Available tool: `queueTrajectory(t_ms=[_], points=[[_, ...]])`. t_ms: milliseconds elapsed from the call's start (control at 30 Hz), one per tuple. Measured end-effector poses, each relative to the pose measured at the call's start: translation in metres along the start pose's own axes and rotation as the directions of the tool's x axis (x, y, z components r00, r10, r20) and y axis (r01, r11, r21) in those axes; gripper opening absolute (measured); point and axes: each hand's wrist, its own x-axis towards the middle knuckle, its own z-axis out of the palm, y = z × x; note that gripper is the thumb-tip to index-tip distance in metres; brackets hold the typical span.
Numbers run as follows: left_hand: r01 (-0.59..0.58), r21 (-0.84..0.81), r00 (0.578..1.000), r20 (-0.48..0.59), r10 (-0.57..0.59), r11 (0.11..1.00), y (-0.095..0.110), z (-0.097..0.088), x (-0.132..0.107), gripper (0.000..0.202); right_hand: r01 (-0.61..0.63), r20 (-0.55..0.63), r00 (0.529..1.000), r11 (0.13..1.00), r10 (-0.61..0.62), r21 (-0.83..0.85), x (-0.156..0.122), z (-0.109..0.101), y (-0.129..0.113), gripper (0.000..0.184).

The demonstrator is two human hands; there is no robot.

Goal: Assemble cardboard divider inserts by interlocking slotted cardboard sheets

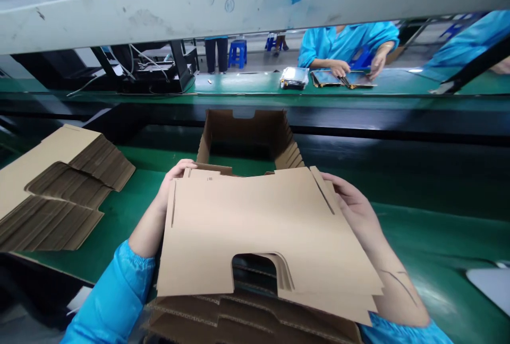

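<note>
Several flat cardboard sheets [255,216] with slots near their sides and a rounded cutout at the near edge lie fanned between my hands. My left hand [175,179] grips their far left corner, fingertips curled over the edge. On the right edge, my right hand [354,203] is closed around the sheets, its thumb partly hidden. Beneath and nearer to me are more cardboard pieces [247,320] with corrugated edges showing. Just beyond the sheets stands an open cardboard frame [247,120] with notched side walls.
A thick stack of cut cardboard [51,174] sits at the left on the green work surface [422,237]. A grey beam [239,6] crosses above. Across the bench, a person in blue sleeves handles flat panels [326,78] beside a small stack [294,77].
</note>
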Motion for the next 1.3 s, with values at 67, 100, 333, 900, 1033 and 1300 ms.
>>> queueTrajectory(t_ms=[67,100,333,900,1033,1300], points=[[-0.040,-0.026,0.999,0.012,0.040,0.999,-0.002,0.002,0.000,0.048,-0.014,-0.013,1.000,1.000,0.014,0.021,-0.001,0.001,-0.002,0.070],[-0.055,-0.047,0.998,0.012,0.056,0.997,-0.003,0.003,0.000,0.053,-0.019,-0.018,1.000,0.999,0.019,0.029,-0.002,0.001,-0.003,0.070],[-0.183,0.023,0.982,0.044,0.181,0.983,-0.012,-0.002,0.005,0.050,0.006,0.060,0.998,0.997,-0.011,0.073,0.000,-0.002,0.002,0.064],[0.015,-0.089,0.982,0.190,0.002,0.996,0.016,0.005,-0.010,0.067,0.006,0.181,0.982,0.967,-0.054,0.256,-0.007,0.005,0.003,0.058],[0.036,-0.168,0.974,0.224,0.003,0.985,0.014,0.003,-0.011,0.069,-0.014,0.215,0.975,0.963,-0.046,0.269,-0.009,0.009,-0.004,0.058],[0.092,-0.202,0.892,0.453,0.009,0.975,0.021,-0.003,-0.013,0.111,-0.086,0.275,0.961,0.967,0.017,0.238,0.001,-0.010,0.009,0.055]])
